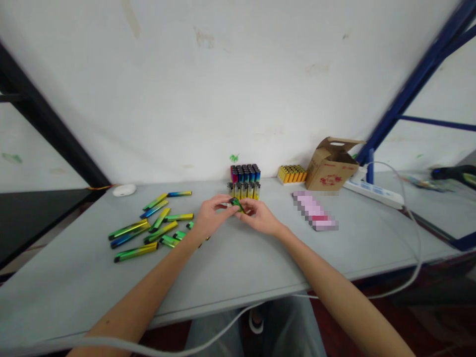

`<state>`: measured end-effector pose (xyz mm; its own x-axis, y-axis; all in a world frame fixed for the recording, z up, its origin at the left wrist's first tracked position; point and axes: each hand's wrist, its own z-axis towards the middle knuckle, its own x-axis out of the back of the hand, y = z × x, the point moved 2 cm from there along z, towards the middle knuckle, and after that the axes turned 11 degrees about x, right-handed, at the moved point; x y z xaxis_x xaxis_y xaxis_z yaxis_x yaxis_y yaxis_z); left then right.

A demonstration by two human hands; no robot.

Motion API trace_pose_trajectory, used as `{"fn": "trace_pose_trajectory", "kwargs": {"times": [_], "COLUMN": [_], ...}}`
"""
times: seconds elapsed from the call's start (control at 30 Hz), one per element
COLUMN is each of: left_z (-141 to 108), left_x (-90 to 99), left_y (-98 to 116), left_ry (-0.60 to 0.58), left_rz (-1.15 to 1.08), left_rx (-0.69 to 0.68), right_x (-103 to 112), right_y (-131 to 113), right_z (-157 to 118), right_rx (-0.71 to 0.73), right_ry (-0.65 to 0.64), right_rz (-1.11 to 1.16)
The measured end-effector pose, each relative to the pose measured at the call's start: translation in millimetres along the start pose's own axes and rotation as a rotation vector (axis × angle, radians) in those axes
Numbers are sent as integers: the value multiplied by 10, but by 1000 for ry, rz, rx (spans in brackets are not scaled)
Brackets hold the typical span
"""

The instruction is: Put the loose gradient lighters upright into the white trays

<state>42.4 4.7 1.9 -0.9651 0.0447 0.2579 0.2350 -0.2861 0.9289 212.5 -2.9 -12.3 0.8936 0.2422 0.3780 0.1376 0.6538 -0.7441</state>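
Both hands meet at the middle of the table. Pinched between them is a small shiny green lighter [237, 204] with a black end. My left hand [215, 212] closes its thumb and fingers on the black end, while my right hand [258, 214] grips the other end, partly covering it. Just behind my fingers, clear yellow lighters [245, 191] stand upright in rows. Dark blue and red lighters [245, 173] are packed in rows behind those. Loose green, yellow and blue lighters [159, 232] lie scattered left of my left hand, some hidden by my forearm.
A white tray of orange lighters [292, 174] stands by the wall, beside an open cardboard box [330, 166]. A pink, blurred-out flat object [314, 210] lies right of my hands. Farther right is a white power strip [375, 193] with a cable. A white earbud case [124, 190] sits back left.
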Motion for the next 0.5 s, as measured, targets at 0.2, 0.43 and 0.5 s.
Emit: {"fn": "trace_pose_trajectory", "kwargs": {"times": [0.2, 0.43, 0.5], "left_z": [-14, 3, 7], "left_x": [1, 32, 38], "left_y": [17, -11, -42], "left_ry": [5, 53, 60], "left_rz": [29, 137, 207], "left_rx": [50, 85, 74], "right_x": [-63, 66, 109], "right_y": [38, 106, 108], "right_z": [23, 60, 61], "right_rx": [-37, -165, -212], "right_ry": [19, 255, 286], "right_rz": [95, 249, 304]}}
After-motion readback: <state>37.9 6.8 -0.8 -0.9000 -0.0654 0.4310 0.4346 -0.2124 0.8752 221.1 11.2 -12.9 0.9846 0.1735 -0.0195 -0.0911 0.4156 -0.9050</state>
